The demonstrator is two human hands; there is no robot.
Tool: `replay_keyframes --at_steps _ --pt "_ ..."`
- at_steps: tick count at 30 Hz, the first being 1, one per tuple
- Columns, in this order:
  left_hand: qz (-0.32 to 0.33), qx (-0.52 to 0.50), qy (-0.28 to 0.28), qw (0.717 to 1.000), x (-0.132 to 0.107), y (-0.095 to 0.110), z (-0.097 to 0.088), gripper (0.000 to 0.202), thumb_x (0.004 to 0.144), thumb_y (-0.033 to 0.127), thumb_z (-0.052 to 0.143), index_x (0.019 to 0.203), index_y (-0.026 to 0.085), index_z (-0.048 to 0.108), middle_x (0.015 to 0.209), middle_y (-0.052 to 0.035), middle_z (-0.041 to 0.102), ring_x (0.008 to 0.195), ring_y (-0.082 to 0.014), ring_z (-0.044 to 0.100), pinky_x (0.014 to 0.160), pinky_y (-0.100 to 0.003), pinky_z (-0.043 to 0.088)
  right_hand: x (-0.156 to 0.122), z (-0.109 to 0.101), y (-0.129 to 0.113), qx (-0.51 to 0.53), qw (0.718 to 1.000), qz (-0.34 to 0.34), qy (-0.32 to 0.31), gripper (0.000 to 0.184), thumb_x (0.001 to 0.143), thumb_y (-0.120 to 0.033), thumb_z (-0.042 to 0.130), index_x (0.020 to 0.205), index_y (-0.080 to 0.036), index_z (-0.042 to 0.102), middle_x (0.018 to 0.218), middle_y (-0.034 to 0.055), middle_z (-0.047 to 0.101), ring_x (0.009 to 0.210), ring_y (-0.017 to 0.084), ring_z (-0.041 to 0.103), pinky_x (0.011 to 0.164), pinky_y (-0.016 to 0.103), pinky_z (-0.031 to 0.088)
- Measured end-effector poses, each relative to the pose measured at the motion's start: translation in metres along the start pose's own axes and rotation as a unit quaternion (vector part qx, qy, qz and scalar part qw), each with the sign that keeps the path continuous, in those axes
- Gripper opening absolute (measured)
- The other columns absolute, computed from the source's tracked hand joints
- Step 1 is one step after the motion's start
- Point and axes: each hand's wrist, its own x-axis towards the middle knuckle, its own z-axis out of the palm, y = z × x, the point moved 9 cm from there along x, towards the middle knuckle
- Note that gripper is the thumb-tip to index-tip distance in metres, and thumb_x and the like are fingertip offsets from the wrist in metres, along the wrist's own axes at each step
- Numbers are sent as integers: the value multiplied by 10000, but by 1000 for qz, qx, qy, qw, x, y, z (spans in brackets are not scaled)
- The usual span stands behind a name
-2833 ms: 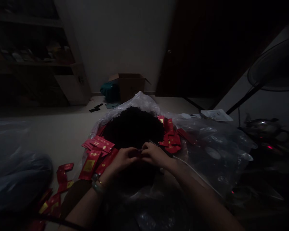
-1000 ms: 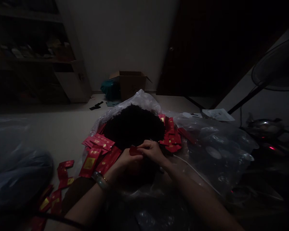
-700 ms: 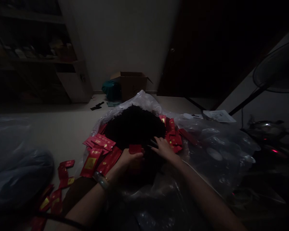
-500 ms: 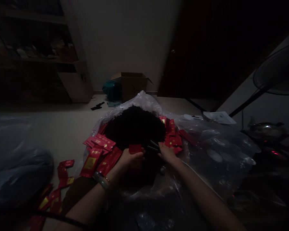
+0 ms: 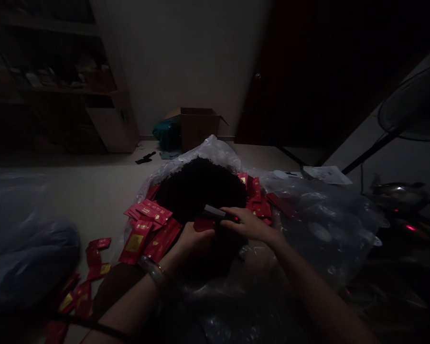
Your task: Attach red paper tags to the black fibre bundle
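The person's left hand is closed around a red packet, its thumb pressed along the near face. The right hand grips a slim dark sealer-like tool, with a glowing red light by the fingers; the tool's pale tip lies at the packet's top edge, though the dimness hides whether the two touch. A bracelet circles the left wrist. Just beyond the hands rises a heap of dark, loose material, with clear plastic sheeting around its far side. More red packets lie fanned at the heap's left and right. Farther off, an open cardboard box stands by the wall beside a teal bag; a metal kettle sits far to the right.
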Motion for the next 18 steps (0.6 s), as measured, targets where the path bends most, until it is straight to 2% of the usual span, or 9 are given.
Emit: replay_keyframes --at_steps 3,6,9,14,18 --pt "-1 -3 -10 1000 -2 0 3 476 501 366 836 869 98 697 810 -84 729 774 -244 667 712 -330 515 2 11 -22 -46 999 -16 -25 511 805 -502 567 1223 -208 584 1179 102 638 1053 269 594 874 372 449" --pt "-10 -11 -9 1000 -2 -2 6 454 476 371 845 814 105 698 737 -64 720 728 -234 664 681 -323 518 7 16 -31 -65 997 -29 -33 420 803 -439 597 1160 -219 628 1121 88 668 1000 253 617 835 338 452" --pt "1 -21 -31 999 -3 0 11 449 489 354 842 833 103 699 768 -71 723 783 -247 668 728 -335 520 10 18 -33 -56 997 -33 -41 317 807 -358 606 1078 -207 670 1034 75 696 918 223 637 777 295 452" --pt "23 -25 -66 997 -4 2 17 459 520 319 832 893 92 690 875 -104 726 876 -273 666 819 -373 509 12 16 -34 -36 997 -47 -40 230 805 -342 606 957 -206 710 891 45 711 793 185 633 673 251 421" --pt "18 -1 -79 997 -3 -3 18 518 497 286 844 945 91 672 900 -116 720 864 -273 667 797 -380 516 11 14 -29 -39 998 -39 -28 213 796 -344 615 928 -212 718 846 33 708 740 167 620 634 239 394"
